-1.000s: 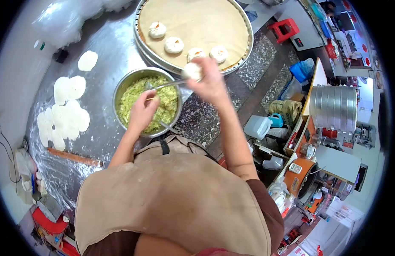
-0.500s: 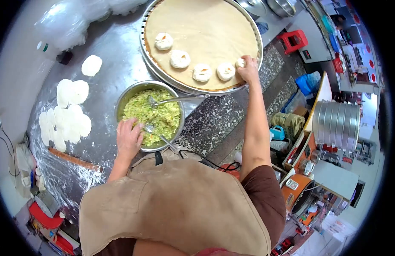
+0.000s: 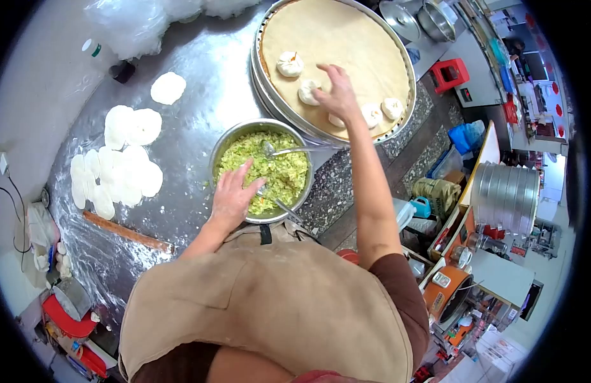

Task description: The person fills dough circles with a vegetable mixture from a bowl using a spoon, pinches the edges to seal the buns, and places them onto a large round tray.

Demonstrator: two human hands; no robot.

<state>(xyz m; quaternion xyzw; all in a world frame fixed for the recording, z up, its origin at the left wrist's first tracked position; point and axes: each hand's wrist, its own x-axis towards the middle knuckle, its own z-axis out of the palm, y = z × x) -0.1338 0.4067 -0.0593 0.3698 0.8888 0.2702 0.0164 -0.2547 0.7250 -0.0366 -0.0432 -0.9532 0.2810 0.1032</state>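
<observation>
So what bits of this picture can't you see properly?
All from the head view:
- Bun: the right hand covers about half of it.
- Steamer tray: its far rim is cut off by the top edge of the picture.
- Spoon: the left hand hides its scoop end at the filling bowl.
- Shelf items on the right: too small to tell apart.

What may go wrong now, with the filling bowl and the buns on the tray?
1. The bowl stands at the edge of the table, with the left hand on its rim; a push might tip it off.
2. The right hand is low over the buns and might squash one.
3. A spoon handle juts past the rim; an arm might catch it.
</observation>
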